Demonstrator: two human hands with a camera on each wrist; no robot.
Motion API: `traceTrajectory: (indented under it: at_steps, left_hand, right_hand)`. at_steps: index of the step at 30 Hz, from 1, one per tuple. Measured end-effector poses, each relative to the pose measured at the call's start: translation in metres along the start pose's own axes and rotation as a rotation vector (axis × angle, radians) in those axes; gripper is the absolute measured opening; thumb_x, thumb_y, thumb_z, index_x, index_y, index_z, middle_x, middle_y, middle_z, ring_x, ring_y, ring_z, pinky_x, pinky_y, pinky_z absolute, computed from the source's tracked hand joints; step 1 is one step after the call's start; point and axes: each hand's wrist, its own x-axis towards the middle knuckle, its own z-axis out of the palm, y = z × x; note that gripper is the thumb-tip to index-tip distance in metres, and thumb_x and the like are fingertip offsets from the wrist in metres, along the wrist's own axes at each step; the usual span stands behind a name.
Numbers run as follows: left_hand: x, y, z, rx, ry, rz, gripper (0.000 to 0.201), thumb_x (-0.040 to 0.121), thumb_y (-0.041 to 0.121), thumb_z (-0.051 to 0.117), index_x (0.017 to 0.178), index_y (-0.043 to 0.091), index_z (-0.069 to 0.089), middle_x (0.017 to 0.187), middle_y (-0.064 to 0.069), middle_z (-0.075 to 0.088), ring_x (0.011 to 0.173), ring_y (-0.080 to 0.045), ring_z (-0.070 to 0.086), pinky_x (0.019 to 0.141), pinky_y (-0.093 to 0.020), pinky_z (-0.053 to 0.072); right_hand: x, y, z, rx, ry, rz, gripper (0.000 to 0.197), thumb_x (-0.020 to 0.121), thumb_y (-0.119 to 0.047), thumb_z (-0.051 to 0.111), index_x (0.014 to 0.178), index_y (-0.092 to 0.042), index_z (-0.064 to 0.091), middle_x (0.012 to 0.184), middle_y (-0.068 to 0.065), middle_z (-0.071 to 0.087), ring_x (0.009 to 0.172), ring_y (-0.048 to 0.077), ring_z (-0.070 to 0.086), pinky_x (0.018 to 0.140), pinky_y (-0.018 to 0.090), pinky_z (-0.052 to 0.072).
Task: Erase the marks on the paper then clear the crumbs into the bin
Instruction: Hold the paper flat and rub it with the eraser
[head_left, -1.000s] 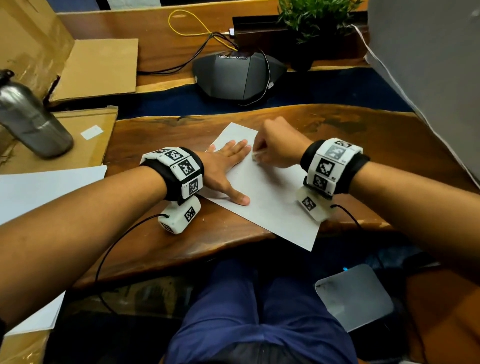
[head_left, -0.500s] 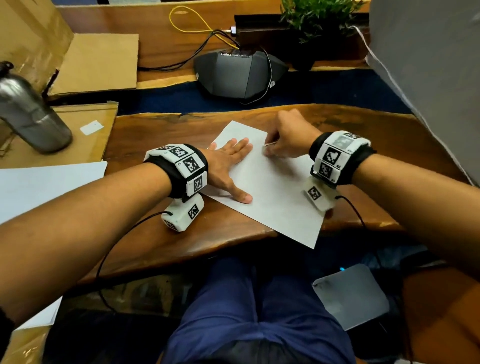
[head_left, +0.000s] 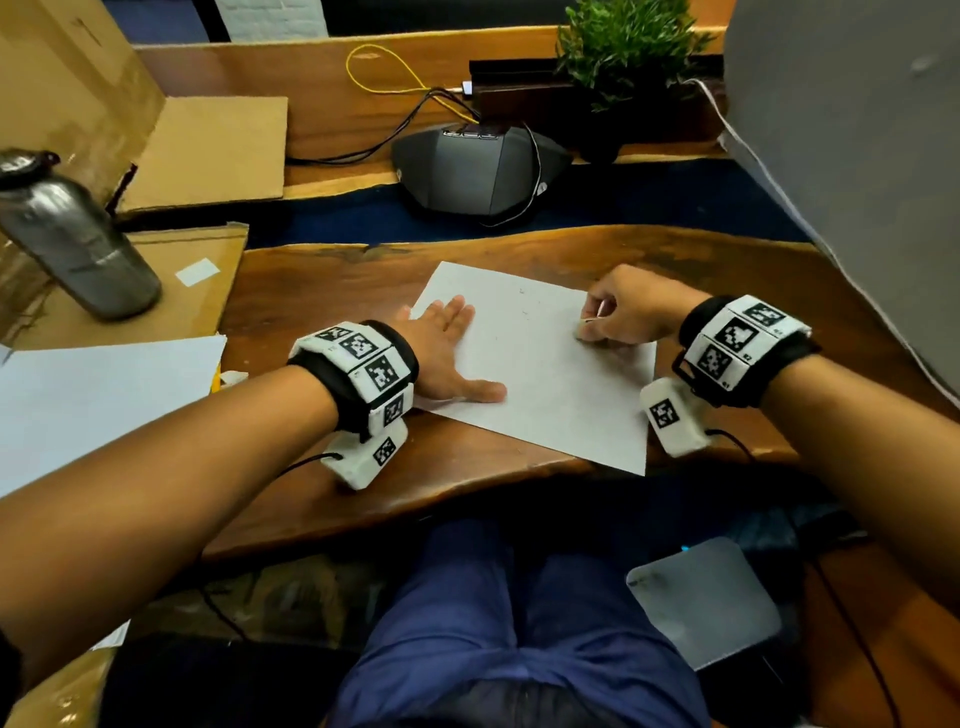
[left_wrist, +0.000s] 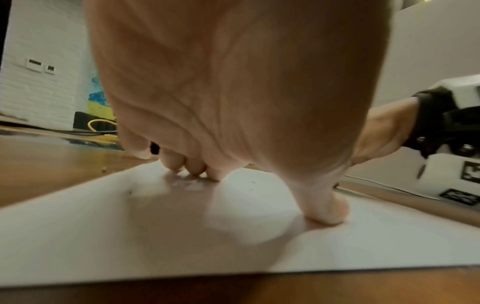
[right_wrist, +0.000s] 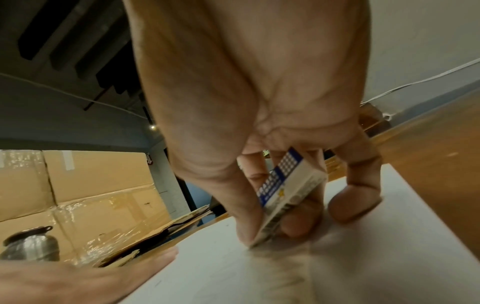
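Right hand (head_left: 631, 312) pinches a sleeved eraser (right_wrist: 288, 193) between thumb and fingers, its lower end pressed on the white paper (head_left: 545, 379) near the sheet's right edge. Left hand (head_left: 447, 353) lies flat, fingers spread, on the paper's left side. Small dark crumbs (left_wrist: 253, 182) dot the sheet, which lies on the wooden table (head_left: 322, 291).

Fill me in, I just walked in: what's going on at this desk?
A person is erasing marks on a sheet of paper on the wooden desk. The left hand presses flat on the sheet to steady it. The right hand pinches an eraser and rubs its end on the paper. A few crumbs lie on the sheet.
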Motion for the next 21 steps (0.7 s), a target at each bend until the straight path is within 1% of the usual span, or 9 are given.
traceTrajectory:
  at_steps: [2, 4, 5, 7, 9, 12, 16, 19, 21]
  left_hand:
    - [-0.010, -0.001, 0.000, 0.094, 0.021, -0.094, 0.120, 0.072, 0.093, 0.024, 0.156, 0.015, -0.012, 0.164, -0.004, -0.014, 0.151, -0.023, -0.008, 0.120, -0.052, -0.008]
    - [-0.018, 0.002, 0.000, 0.152, 0.091, -0.105, 0.119, 0.073, 0.093, 0.022, 0.156, 0.014, -0.009, 0.164, -0.005, -0.010, 0.151, -0.025, -0.009, 0.118, -0.055, -0.011]
    - [-0.020, 0.004, 0.000, 0.146, 0.132, -0.045, 0.118, 0.074, 0.092, 0.023, 0.156, 0.014, -0.010, 0.164, -0.004, -0.013, 0.151, -0.025, -0.011, 0.118, -0.055, -0.011]
    - [-0.022, 0.017, 0.002, 0.113, 0.171, 0.178, 0.114, 0.075, 0.089, 0.025, 0.155, 0.018, -0.014, 0.162, -0.001, -0.020, 0.149, -0.021, -0.017, 0.119, -0.052, -0.009]
    - [-0.021, 0.035, 0.007, 0.098, 0.125, 0.369, 0.110, 0.077, 0.086, 0.023, 0.155, 0.020, -0.016, 0.161, 0.002, -0.024, 0.149, -0.018, -0.020, 0.120, -0.049, -0.009]
    - [-0.010, 0.043, 0.016, 0.019, 0.067, 0.432, 0.101, 0.085, 0.079, 0.030, 0.155, 0.024, -0.016, 0.161, 0.005, -0.025, 0.148, -0.016, -0.021, 0.120, -0.047, -0.011]
    - [-0.011, 0.006, 0.023, -0.114, 0.086, 0.248, 0.096, 0.086, 0.078, 0.029, 0.154, 0.029, -0.017, 0.159, 0.007, -0.028, 0.148, -0.016, -0.021, 0.120, -0.046, -0.009]
    - [-0.023, -0.021, 0.021, -0.091, 0.016, -0.017, 0.106, 0.081, 0.083, 0.029, 0.154, 0.023, -0.019, 0.160, -0.001, -0.026, 0.150, -0.022, -0.017, 0.121, -0.044, -0.005]
    - [-0.028, -0.026, 0.015, -0.036, -0.013, -0.202, 0.113, 0.077, 0.088, 0.028, 0.156, 0.017, -0.012, 0.163, -0.010, -0.015, 0.151, -0.029, -0.005, 0.121, -0.046, 0.002]
  right_hand:
    - [0.003, -0.002, -0.001, 0.018, 0.007, -0.009, 0.013, 0.089, -0.031, 0.074, 0.091, -0.018, 0.071, 0.088, 0.000, 0.073, 0.080, 0.019, 0.069, 0.074, 0.033, 0.056]
    - [0.006, -0.004, -0.002, 0.027, 0.017, -0.029, 0.012, 0.089, -0.029, 0.074, 0.091, -0.018, 0.071, 0.091, -0.001, 0.070, 0.081, 0.018, 0.066, 0.077, 0.034, 0.056]
    - [0.007, -0.006, -0.002, 0.018, 0.018, -0.040, 0.011, 0.089, -0.029, 0.074, 0.090, -0.018, 0.071, 0.092, -0.001, 0.069, 0.081, 0.018, 0.065, 0.078, 0.035, 0.056]
    - [0.011, -0.007, -0.003, -0.008, 0.013, -0.053, 0.010, 0.088, -0.028, 0.075, 0.089, -0.020, 0.070, 0.092, 0.000, 0.070, 0.079, 0.019, 0.066, 0.079, 0.036, 0.057]
    - [0.012, -0.009, -0.005, -0.018, -0.006, -0.054, 0.010, 0.087, -0.029, 0.075, 0.087, -0.021, 0.070, 0.088, 0.003, 0.073, 0.074, 0.019, 0.067, 0.077, 0.037, 0.058]
    - [0.010, -0.010, -0.007, -0.008, -0.021, -0.054, 0.010, 0.088, -0.029, 0.075, 0.087, -0.021, 0.070, 0.086, 0.003, 0.073, 0.073, 0.020, 0.068, 0.078, 0.038, 0.060]
    - [0.008, -0.008, -0.005, -0.025, 0.005, -0.076, 0.011, 0.087, -0.030, 0.076, 0.086, -0.022, 0.069, 0.089, -0.001, 0.068, 0.082, 0.022, 0.066, 0.080, 0.038, 0.056]
    - [0.008, -0.009, -0.006, -0.028, -0.010, -0.078, 0.011, 0.087, -0.030, 0.076, 0.086, -0.022, 0.068, 0.088, -0.001, 0.068, 0.083, 0.023, 0.068, 0.079, 0.039, 0.058]
    - [0.007, -0.010, -0.007, -0.030, -0.018, -0.079, 0.012, 0.087, -0.030, 0.076, 0.087, -0.022, 0.068, 0.088, 0.001, 0.070, 0.083, 0.024, 0.069, 0.079, 0.040, 0.059]
